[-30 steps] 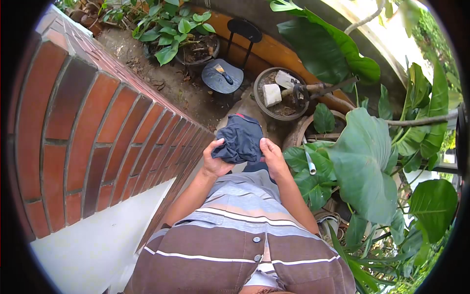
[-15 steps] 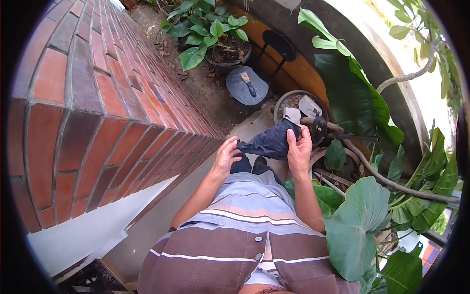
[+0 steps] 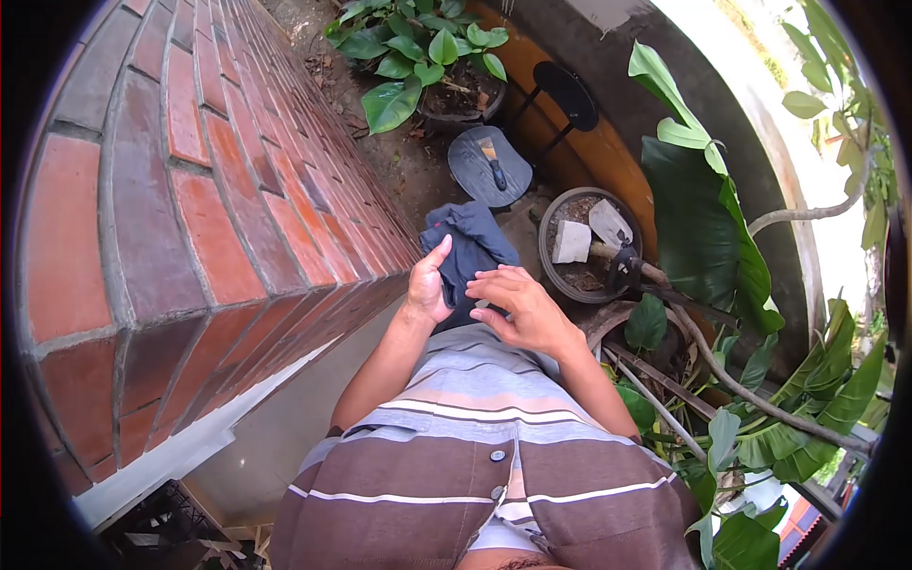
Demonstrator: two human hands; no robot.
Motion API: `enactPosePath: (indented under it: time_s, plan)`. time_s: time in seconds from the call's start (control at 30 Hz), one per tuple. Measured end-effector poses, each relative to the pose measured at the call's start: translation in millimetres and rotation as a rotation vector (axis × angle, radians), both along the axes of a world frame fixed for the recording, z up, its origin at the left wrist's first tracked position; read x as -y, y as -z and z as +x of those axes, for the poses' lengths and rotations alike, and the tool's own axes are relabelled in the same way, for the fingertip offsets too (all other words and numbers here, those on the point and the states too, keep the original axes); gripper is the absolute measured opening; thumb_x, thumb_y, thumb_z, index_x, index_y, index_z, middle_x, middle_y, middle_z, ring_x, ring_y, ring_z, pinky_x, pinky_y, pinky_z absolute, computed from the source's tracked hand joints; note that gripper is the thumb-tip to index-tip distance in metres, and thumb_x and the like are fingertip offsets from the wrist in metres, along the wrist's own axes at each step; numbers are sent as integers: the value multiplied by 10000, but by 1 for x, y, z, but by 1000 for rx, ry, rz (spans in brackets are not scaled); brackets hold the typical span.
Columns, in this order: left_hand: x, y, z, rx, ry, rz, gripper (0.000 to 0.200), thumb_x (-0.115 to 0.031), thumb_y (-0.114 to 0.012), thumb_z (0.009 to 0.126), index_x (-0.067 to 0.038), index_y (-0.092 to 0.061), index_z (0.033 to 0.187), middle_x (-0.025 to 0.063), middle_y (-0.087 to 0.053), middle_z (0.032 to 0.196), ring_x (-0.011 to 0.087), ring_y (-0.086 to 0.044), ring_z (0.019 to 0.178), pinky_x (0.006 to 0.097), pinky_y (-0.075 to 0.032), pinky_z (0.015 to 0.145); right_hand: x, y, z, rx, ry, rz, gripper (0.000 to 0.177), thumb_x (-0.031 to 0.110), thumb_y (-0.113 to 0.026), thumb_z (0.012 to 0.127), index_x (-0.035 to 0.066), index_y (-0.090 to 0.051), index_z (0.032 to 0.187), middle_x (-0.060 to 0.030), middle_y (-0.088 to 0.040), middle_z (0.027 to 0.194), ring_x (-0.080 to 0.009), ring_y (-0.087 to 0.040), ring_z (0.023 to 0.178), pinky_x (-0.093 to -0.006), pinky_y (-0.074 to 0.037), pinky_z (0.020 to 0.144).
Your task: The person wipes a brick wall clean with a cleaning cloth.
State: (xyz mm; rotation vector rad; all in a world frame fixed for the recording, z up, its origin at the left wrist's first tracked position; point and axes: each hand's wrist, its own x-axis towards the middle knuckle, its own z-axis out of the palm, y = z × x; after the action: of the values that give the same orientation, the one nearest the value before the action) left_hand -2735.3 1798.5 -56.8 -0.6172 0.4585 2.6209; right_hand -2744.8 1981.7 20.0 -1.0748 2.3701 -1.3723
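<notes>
A dark navy cloth (image 3: pixel 472 237), bunched and folded, hangs in front of my body near the corner of the brick wall. My left hand (image 3: pixel 429 285) grips its left side, the thumb pointing up along the fabric and the other fingers hidden behind. Close to the cloth's lower right edge is my right hand (image 3: pixel 525 309), palm turned inward. Its fingers are slightly bent and apart from the thumb, with nothing between them.
A brick wall (image 3: pixel 180 190) rises close on my left. Ahead, a putty knife (image 3: pixel 493 163) lies on a grey chair seat (image 3: pixel 465 176). A round pot (image 3: pixel 560 280) holds a pale block (image 3: pixel 572 241). Large leaves (image 3: pixel 689 223) and branches crowd the right side.
The cloth has gone from my right hand to my left, swinging left and upward into a bunch. My right hand has moved left and its fingers have come apart.
</notes>
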Motion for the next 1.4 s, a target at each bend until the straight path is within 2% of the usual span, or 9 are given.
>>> enactPosePath:
  time_s: [0.13, 0.27, 0.43, 0.53, 0.7, 0.8, 1.0, 1.23, 1.4]
  plan:
    - [-5, -20, -15, -108, -52, 55, 522, -355, -410, 1018, 20, -414, 1381, 196, -555, 1320, 332, -575, 1189, 470, -440, 1050, -18, 22, -31, 185, 436, -60, 216, 61, -705, 829, -16, -653, 1024, -134, -708, 987, -233, -683, 921, -323, -527, 782]
    - [-15, -30, -27, -139, -52, -36, 534, -354, -423, 1018, 31, -409, 1387, 194, -549, 1331, 326, -572, 1194, 464, -435, 1055, -21, 20, -62, 133, 443, -68, 379, 190, -767, 801, -11, -620, 1087, -102, -651, 849, -226, -648, 789, -312, -510, 680]
    - [-15, -19, -32, -48, -5, -150, 582, -367, -442, 1008, 49, -371, 1409, 215, -508, 1377, 339, -540, 1236, 473, -419, 1065, -29, 86, -82, 994, 525, -410, 211, 250, -672, 919, 86, -540, 905, -12, -600, 898, -111, -578, 739, -294, -521, 623]
    - [-17, -20, -33, 29, -60, -224, 580, -362, -432, 1011, 47, -360, 1417, 217, -492, 1393, 341, -532, 1244, 472, -415, 1068, -36, 106, -92, 1403, 626, -445, 173, 238, -606, 964, 104, -513, 906, -14, -597, 878, -131, -580, 741, -307, -535, 612]
    - [-28, -31, -32, -31, -119, -38, 594, -349, -453, 997, 47, -344, 1427, 224, -463, 1414, 355, -505, 1268, 505, -409, 1067, -42, 110, -96, 1940, 306, -719, 521, 516, -618, 902, 98, -509, 1192, -241, -560, 1139, -342, -631, 965, -519, -535, 782]
    - [-29, -24, -30, -13, -172, -54, 612, -348, -475, 984, 42, -335, 1434, 223, -452, 1425, 363, -489, 1283, 518, -385, 1083, -34, 108, -99, 2001, 294, -762, 421, 495, -638, 896, 120, -513, 1041, -210, -590, 1077, -353, -637, 975, -483, -558, 728]
    - [-28, -24, -26, 9, -256, -81, 582, -325, -486, 986, 40, -364, 1423, 210, -485, 1401, 338, -496, 1284, 489, -376, 1095, -29, 97, -107, 2169, 205, -958, 470, 347, -651, 923, 56, -508, 1263, -178, -607, 1136, -333, -621, 1063, -538, -504, 921]
    - [-32, -12, -21, 156, -269, -378, 512, -304, -480, 1006, 41, -417, 1378, 196, -504, 1388, 330, -506, 1272, 474, -387, 1092, -31, 122, -112, 1660, 679, -779, 439, -18, -718, 822, 38, -486, 1189, -105, -629, 1086, -245, -641, 1021, -405, -554, 886]
    - [-35, 5, -11, 273, -312, -327, 474, -293, -499, 1000, 46, -466, 1329, 195, -544, 1339, 324, -547, 1224, 475, -429, 1051, -29, 129, -103, 1632, 665, -644, 456, -31, -706, 819, 62, -470, 1198, -114, -620, 1092, -245, -655, 974, -409, -574, 821]
